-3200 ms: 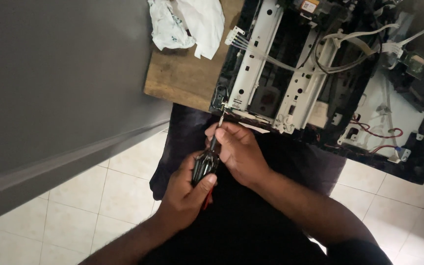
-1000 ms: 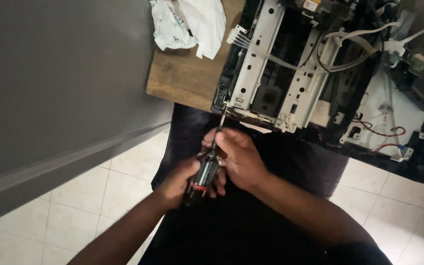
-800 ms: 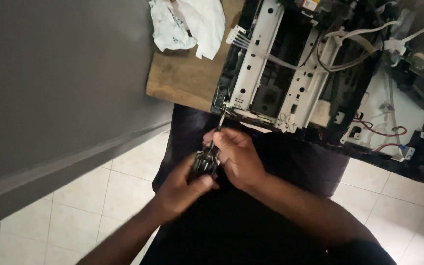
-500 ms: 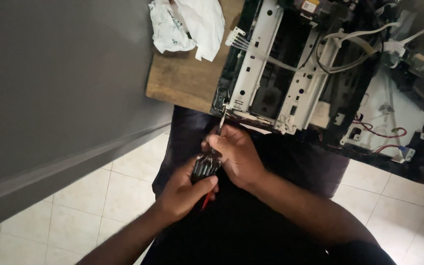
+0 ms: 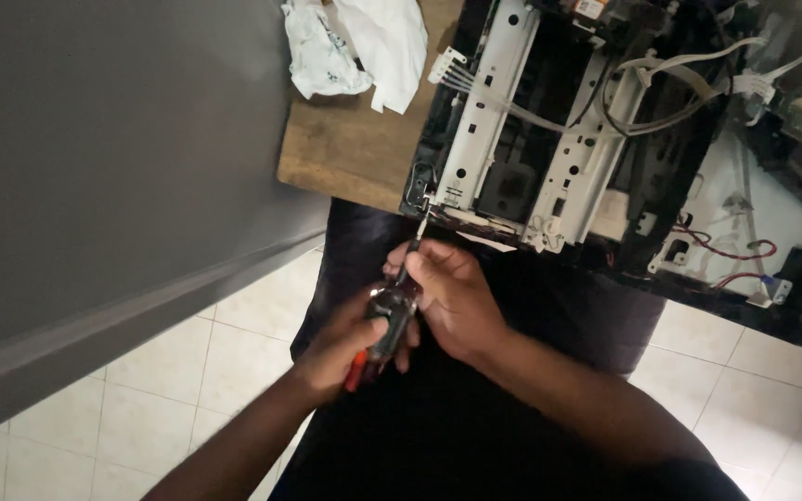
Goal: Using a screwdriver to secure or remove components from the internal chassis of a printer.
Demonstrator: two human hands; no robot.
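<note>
An opened machine (image 5: 605, 139) with white metal rails, grey ribbon cables and red wires lies on a wooden board (image 5: 350, 153). A screwdriver (image 5: 392, 311) with a clear and red handle points up at the machine's near left corner, its tip at a screw there. My left hand (image 5: 341, 348) grips the handle from below. My right hand (image 5: 452, 297) wraps the upper handle and steadies the shaft with its fingers.
Crumpled white cloth or paper (image 5: 355, 42) lies on the board's far left. A grey wall (image 5: 95, 167) runs along the left. Pale floor tiles (image 5: 187, 390) show below, and my dark-clothed lap (image 5: 475, 427) sits under the hands.
Both hands stay on the screwdriver at the same corner; the left hand has shifted its grip around the handle, as in turning. The machine has not moved.
</note>
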